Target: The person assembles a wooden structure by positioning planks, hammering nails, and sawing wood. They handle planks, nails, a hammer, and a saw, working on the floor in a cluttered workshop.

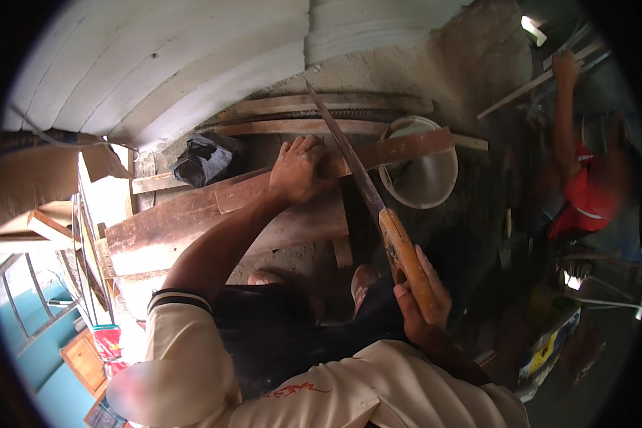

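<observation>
Handsaw [386, 222], handle grasped in right hand [426, 296], crosses the brown plank [410, 148] at frame centre, left hand [298, 170] braced there, its grip unclear; sawing appears in hand, the next stroke calling for a steady plank.

Nothing you can actually read here tbh, the red lettering [297, 389] on your cream shirt [399, 371] is too small and skewed.

Quantities by kind
One left hand [299, 171], one right hand [416, 318]; one handsaw [389, 222]; one worktop [307, 226], left of centre; one bucket [424, 182], right of centre; one black bag [203, 158], upper left; one co-worker [590, 189], right; two feet [364, 287], lower centre.
</observation>
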A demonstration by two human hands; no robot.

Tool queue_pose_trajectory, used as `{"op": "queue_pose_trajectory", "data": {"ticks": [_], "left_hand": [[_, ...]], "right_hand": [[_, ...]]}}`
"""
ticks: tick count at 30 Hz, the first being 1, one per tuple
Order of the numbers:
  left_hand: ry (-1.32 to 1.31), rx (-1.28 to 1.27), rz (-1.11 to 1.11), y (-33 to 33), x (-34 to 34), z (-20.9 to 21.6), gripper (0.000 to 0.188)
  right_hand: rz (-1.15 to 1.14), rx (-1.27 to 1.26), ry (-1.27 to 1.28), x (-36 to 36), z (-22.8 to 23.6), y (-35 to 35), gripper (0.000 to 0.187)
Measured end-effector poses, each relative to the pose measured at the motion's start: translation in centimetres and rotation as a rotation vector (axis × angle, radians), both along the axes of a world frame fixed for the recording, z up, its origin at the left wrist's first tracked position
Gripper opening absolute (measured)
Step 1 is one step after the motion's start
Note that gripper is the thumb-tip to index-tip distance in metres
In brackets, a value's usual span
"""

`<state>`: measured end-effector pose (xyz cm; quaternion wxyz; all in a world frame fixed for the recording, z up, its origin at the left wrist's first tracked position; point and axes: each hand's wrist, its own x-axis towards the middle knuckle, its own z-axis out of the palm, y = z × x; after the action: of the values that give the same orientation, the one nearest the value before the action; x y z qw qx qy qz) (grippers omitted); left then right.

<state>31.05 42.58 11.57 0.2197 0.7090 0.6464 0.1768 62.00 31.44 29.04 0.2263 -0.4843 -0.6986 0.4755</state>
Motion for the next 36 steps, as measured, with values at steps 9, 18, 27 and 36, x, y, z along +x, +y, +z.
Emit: {"op": "queue_pose_trajectory", "data": {"ticks": [9, 18, 27, 36], "left_hand": [[-0.246, 0.157, 0.039, 0.9, 0.0, -0.4, 0.043], [0.089, -0.39, 0.609, 3.5, 3.5, -0.3, 0.042], [0.148, -0.397, 0.524, 3.7, 3.2, 0.2, 0.039], [0.036, -0.437, 0.547, 3.9, 2.8, 1.0, 0.043]], "right_hand": [[0.017, 0.084, -0.088, -0.5, 2.1, 2.6, 0.057], [0.012, -0.176, -0.243, -1.8, 5.9, 5.2, 0.056], [0.189, 0.1, -0.415, -1.6, 17.5, 3.4, 0.05], [-0.034, -0.293, -0.423, -3.7, 10.5, 4.6, 0.052]]}}
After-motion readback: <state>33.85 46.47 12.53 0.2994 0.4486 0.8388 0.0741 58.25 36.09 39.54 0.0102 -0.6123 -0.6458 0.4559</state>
